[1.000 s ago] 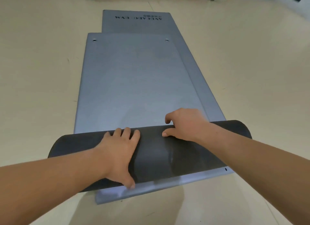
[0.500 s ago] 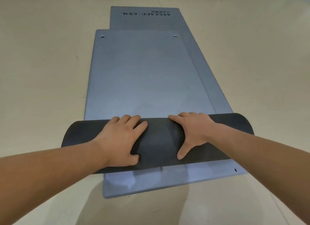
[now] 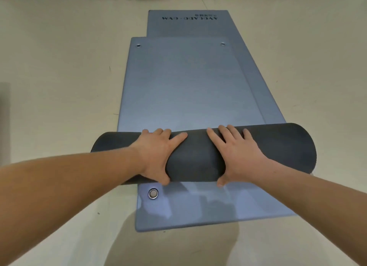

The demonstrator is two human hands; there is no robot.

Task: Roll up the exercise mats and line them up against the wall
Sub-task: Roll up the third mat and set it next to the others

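The dark roll is pressed by left hand and right hand, palms flat, fingers spread, nothing clasped. It lies across the lower mat, near its front end. If pressure is applied unevenly, the roll could be skewed or loosened.

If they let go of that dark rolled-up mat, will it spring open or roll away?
It probably loosens: the left hand and right hand press the dark roll down, hinting springy foam. Being round, it may roll along the flat mat.
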